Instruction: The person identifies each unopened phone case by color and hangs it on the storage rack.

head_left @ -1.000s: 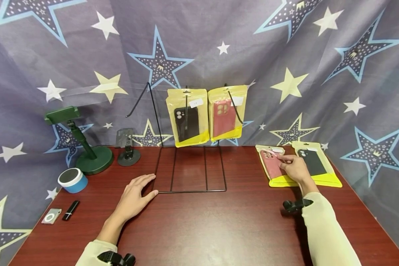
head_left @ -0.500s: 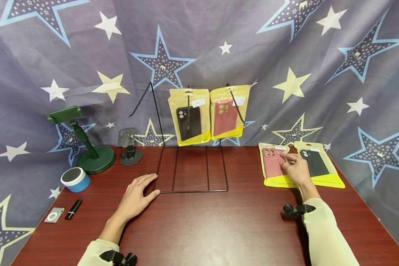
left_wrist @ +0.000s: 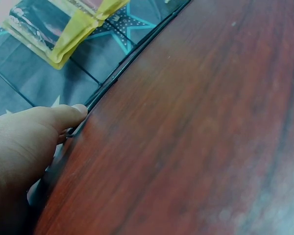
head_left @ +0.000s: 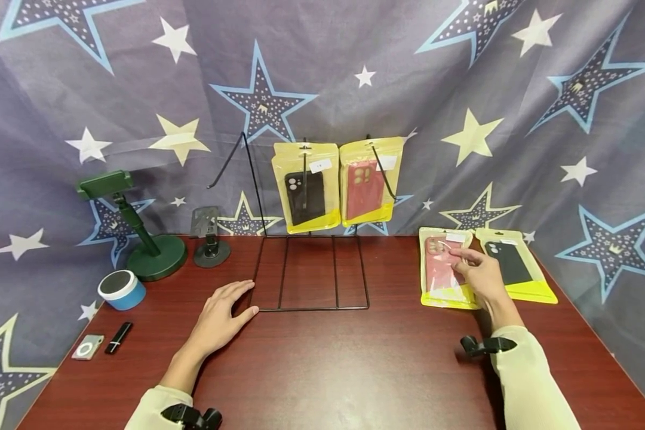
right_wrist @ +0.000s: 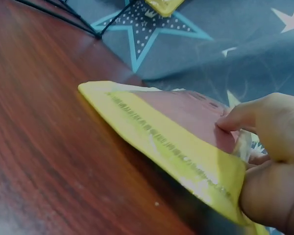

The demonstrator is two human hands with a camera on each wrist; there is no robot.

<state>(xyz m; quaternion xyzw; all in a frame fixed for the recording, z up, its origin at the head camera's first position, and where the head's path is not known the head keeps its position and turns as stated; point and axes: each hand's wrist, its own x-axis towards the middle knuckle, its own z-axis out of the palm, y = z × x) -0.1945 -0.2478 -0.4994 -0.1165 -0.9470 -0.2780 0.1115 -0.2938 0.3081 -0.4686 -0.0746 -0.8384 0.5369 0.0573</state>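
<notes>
Slightly raised since half a second ago, the pink-case packet (head_left: 442, 272) is at right, pinched by the right hand (head_left: 484, 280). Behind hangs a star-print curtain (head_left: 322, 60); the counter (head_left: 355, 370) is glossy red-brown wood grain. On the wire rack's (head_left: 301, 309) near left corner rests the left hand (head_left: 215, 322), thumb and fingers apart. Only the right wrist view shows lettering (right_wrist: 166, 147) along the packet's yellow band.

Left side of worktop (head_left: 355, 370): green stand (head_left: 133, 226), round base, upright, clamp head tilted; small dark stand (head_left: 211, 246) near its right. Blue-and-white tub (head_left: 122, 291), dark-centred top, nearer the front. Silver square gadget (head_left: 88, 347) beside black stick (head_left: 119, 338). Behind: grey-purple cloth (head_left: 333, 36), star-printed, creased.
</notes>
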